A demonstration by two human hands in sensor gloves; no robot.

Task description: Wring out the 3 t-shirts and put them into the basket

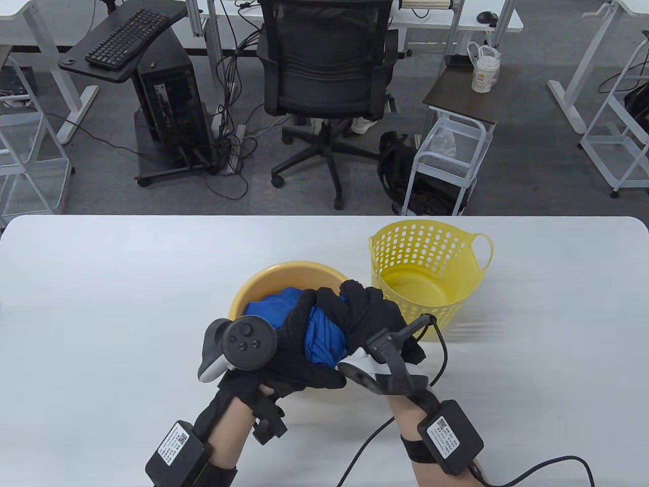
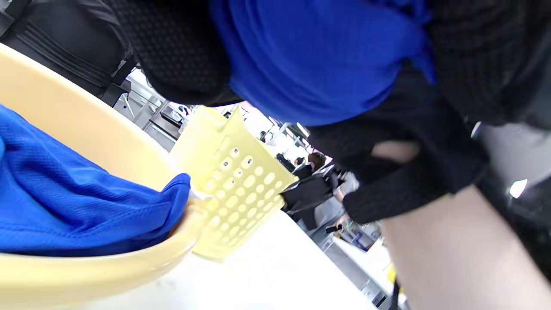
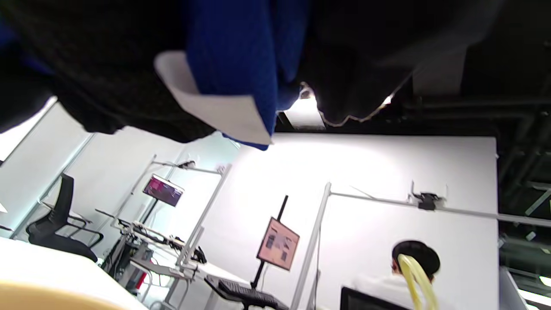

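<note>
A twisted blue t-shirt (image 1: 324,337) is held above the yellow bowl (image 1: 263,281), gripped at one end by my left hand (image 1: 299,335) and at the other by my right hand (image 1: 367,312). Both sets of gloved fingers curl tightly round the bundle. More blue cloth (image 1: 271,307) lies inside the bowl. The left wrist view shows the held blue t-shirt (image 2: 318,56) above and the blue cloth (image 2: 82,202) draped on the bowl (image 2: 94,129). The yellow perforated basket (image 1: 428,269) stands just right of the bowl and holds nothing; its wall (image 2: 232,181) shows in the left wrist view too.
The white table (image 1: 101,304) stretches wide on both sides of the bowl. Beyond its far edge stand a black office chair (image 1: 324,76), a computer tower (image 1: 172,101) and a white cart (image 1: 446,167). A cable (image 1: 441,350) runs from my right wrist.
</note>
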